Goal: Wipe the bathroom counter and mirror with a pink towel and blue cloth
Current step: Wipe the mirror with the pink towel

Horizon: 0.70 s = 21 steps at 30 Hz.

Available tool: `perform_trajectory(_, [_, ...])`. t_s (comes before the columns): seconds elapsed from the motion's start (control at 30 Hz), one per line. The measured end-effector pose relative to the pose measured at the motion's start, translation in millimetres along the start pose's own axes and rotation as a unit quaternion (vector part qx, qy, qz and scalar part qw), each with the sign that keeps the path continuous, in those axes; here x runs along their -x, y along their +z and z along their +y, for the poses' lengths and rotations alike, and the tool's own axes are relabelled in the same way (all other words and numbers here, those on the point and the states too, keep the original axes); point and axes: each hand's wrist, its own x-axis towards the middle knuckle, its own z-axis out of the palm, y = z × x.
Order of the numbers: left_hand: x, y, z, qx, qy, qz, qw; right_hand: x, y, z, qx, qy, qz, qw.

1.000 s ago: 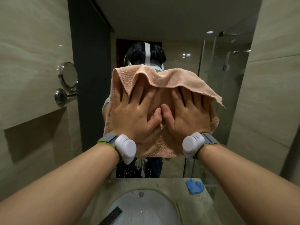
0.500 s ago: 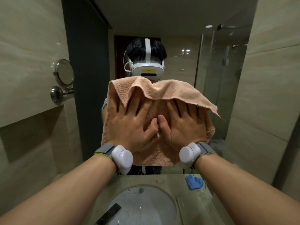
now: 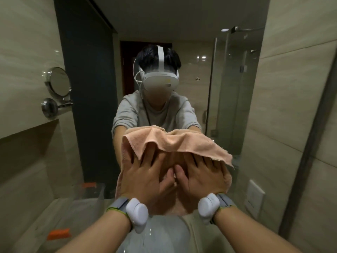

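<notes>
Mirror glass (image 3: 193,84) fills the wall behind the pink towel (image 3: 182,145) and reflects a person in a grey shirt and white headset, arms stretched forward. Below the towel runs one pale stone counter (image 3: 60,214), with one white basin (image 3: 164,238) sunk into it directly under the towel. One towel shows: salmon-pink terry cloth, rumpled, spread against the lower part of the glass. Its top edge flops forward over the fingertips, and a ragged corner juts from its right side. Two hands lie on it side by side. The left hand (image 3: 144,178) and the right hand (image 3: 200,178) both press it to the glass, fingers straight and fanned wide, thumbs angled inward and nearly meeting at the towel's middle. Up and left of the towel one round shaving mirror (image 3: 57,81) hangs on the tiled wall. Just below the towel sit two white pods on grey bands, a left wrist pod (image 3: 136,214) and a right wrist pod (image 3: 207,207). Down and left of the towel one small orange block (image 3: 58,233) lies on the counter, doubled in the glass
</notes>
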Motion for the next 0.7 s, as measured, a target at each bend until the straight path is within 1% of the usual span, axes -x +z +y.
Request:
perform_trajectory(0.1, [-35.8, -15.9, 11.5, 0.01, 0.033, 0.056, 0.998, -35.8, -13.7, 17.1, 0.01, 0.025, -0.005, 1.0])
perform_trajectory(0.2, [-98.0, -35.3, 30.9, 0.01, 0.067, 0.099, 0.993, -78.9, -28.2, 49.8, 0.016, 0.061, 0.026, 0.998])
perform_trajectory(0.3, [-134.8, -44.3, 45.9, -0.001, 0.06, 0.13, 0.99, -103.7, -34.5, 69.3, 0.022, 0.08, 0.044, 0.996])
perform_trajectory(0.4, [-136.2, -42.7, 47.6, -0.023, 0.056, 0.15, 0.987, -104.9, -35.2, 70.6, 0.014, 0.067, 0.053, 0.996])
perform_trajectory(0.7, [-130.8, -34.6, 53.6, -0.036, 0.062, 0.157, 0.985, -94.0, -30.8, 76.7, 0.009, 0.054, 0.045, 0.997])
